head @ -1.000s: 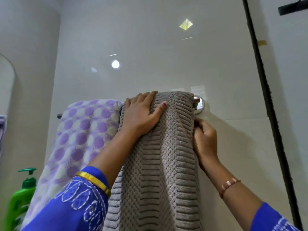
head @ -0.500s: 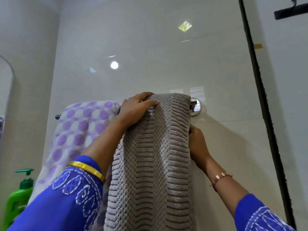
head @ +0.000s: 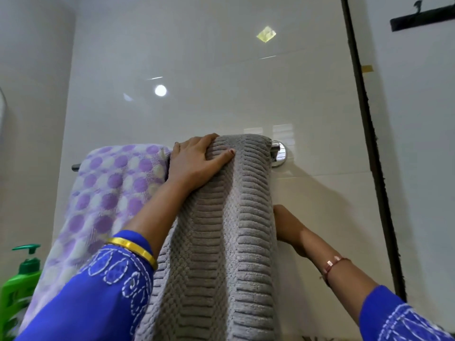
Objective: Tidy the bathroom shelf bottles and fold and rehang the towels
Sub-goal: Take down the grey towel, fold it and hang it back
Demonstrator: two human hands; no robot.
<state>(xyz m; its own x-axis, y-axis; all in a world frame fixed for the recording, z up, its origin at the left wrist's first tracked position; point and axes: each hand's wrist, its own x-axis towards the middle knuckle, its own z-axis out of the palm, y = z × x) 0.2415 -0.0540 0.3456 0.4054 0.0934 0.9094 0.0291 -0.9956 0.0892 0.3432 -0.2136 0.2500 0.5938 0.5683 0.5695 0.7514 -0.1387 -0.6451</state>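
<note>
A grey ribbed towel point(head: 221, 242) hangs folded over the chrome towel bar point(head: 278, 153) on the white tiled wall. My left hand point(head: 194, 163) lies on its top left corner, fingers pressing over the fold at the bar. My right hand point(head: 288, 225) reaches behind the towel's right edge lower down; its fingers are hidden by the cloth. A white towel with purple dots point(head: 108, 193) hangs on the same bar to the left, touching the grey one.
A green pump bottle point(head: 19, 284) stands at the lower left. A dark vertical strip point(head: 369, 143) runs down the wall on the right, with a black hook rail point(head: 423, 18) at the top right. A mirror edge shows far left.
My right hand has slid down along the grey towel's right edge, away from the bar bracket. My left hand has stayed on the top fold, flattening out again.
</note>
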